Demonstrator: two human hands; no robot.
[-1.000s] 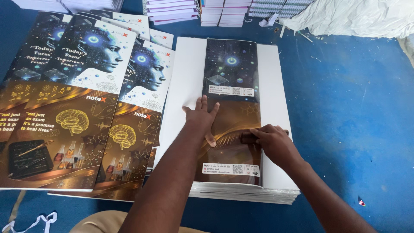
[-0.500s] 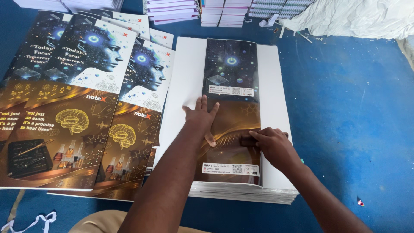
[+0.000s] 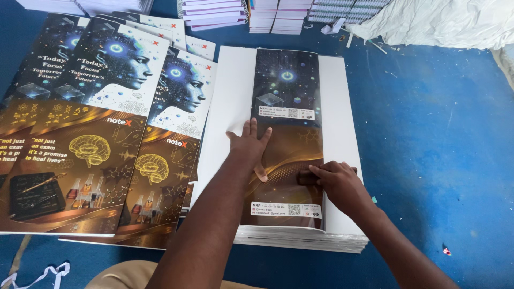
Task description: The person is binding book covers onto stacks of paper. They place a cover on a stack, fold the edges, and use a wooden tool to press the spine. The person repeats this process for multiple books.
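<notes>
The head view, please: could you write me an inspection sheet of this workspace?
Surface: blue floor covering, with small scraps.
Job's things: folded printed cover sheet on a stack of white sheets; small dark block at its right edge.
Clutter: fanned printed covers on the left; white cloth strip at lower left.
Hands: left hand flat on the cover sheet, fingers spread; right hand pressing the block.
Cables: nothing seen.
Surroundings: stacked notebooks at the top; crumpled white sheeting at upper right.

A print or bindery workshop: printed covers (image 3: 101,134), paper stack (image 3: 300,238), bound notebooks (image 3: 214,12) on blue floor (image 3: 428,134).
</notes>
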